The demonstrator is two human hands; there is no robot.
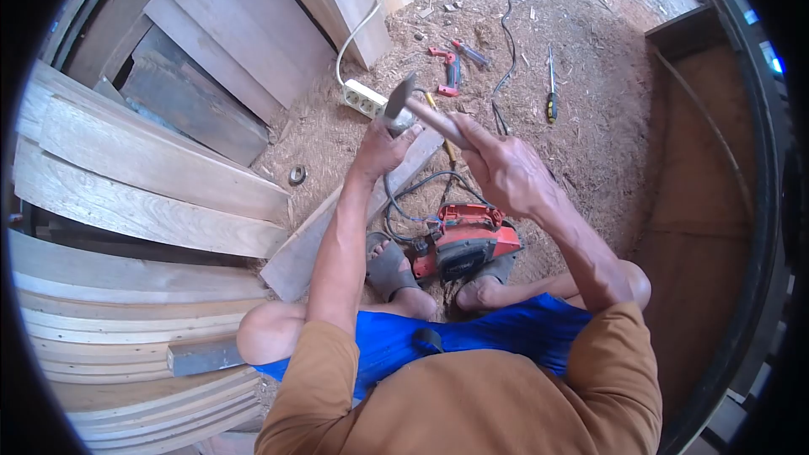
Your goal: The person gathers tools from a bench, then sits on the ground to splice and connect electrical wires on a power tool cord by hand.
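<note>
My right hand (510, 175) is wrapped round the wooden handle of a hammer (438, 124), whose dark head is over my left hand. With my left hand (383, 150) I hold a small greyish metal piece (402, 120), partly hidden by the hammer head. Beneath both hands a wooden plank (312, 250) lies slanted on the ground. A red and black power tool (468, 241) rests between my feet, with its dark cable looping up beside the plank. A white power strip (364, 99) lies just beyond my left hand.
Stacked boards (152, 177) fill the left side, and more panels (244, 17) lean at the upper left. A red tool part (451, 72), a screwdriver (552, 97) and a tape roll (297, 174) lie on the sawdust-covered ground. A large brown wooden piece (704, 202) stands right.
</note>
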